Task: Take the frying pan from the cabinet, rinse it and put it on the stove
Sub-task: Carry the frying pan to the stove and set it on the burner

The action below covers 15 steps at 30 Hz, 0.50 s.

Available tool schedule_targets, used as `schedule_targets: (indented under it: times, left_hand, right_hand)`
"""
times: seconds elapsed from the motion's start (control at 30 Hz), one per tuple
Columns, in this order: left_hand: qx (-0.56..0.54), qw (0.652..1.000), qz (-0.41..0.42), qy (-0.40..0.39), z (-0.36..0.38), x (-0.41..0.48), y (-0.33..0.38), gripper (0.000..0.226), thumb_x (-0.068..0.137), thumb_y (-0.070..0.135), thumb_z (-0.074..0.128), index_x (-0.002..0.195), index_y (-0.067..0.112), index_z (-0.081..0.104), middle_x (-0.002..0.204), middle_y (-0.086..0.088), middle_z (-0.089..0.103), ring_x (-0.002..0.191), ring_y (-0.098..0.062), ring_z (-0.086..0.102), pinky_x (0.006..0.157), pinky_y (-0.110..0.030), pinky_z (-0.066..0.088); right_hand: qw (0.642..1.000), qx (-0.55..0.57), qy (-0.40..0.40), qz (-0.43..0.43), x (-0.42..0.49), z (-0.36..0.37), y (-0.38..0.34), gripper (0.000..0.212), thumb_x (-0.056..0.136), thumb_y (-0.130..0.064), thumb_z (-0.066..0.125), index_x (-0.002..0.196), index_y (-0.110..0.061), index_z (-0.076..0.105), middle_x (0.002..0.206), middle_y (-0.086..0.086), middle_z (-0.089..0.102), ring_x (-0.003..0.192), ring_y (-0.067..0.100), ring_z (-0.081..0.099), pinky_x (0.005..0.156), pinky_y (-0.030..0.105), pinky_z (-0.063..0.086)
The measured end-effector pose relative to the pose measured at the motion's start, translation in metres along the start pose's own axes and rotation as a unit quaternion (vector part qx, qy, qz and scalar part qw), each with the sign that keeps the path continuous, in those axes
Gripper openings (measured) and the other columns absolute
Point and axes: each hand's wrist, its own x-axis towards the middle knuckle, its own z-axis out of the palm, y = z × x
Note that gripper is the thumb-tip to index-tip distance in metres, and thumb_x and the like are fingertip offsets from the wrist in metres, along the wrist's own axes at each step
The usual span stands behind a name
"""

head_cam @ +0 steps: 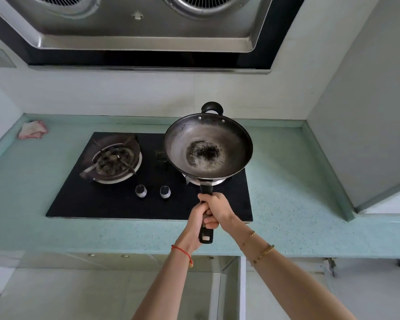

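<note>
A dark frying pan (208, 146) with a worn grey inside and a black patch at its centre is over the right burner of the black glass stove (79, 199). Whether it rests on the burner or hangs just above it, I cannot tell. Its long black handle points toward me. My right hand (217, 207) grips the handle from the right and my left hand (195, 222) grips it from the left, just below. The right burner is mostly hidden under the pan.
The left burner (114, 159) stands bare, with two knobs (153, 191) at the stove's front. A pink cloth (32, 130) lies at the back left of the green counter (286, 181). A range hood (143, 24) hangs overhead. A wall juts out on the right.
</note>
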Motion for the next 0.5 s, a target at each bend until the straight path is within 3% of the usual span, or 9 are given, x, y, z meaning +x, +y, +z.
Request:
schedule_targets:
  times: [0.5]
  left_hand:
    - [-0.003,1.000,-0.009,-0.011,-0.012,0.022,0.000,0.042,0.104,0.017,0.038,0.062,0.013,0.041,0.042,0.006,0.035,0.031,-0.002,0.032,0.032,-0.015,0.027]
  right_hand:
    - [1.000,-0.016,0.007,0.017,0.015,0.008,0.002,0.026,0.093,-0.030,0.061,0.091,-0.005,0.055,0.063,0.007,0.047,0.032,0.015,0.052,0.036,0.022,0.044]
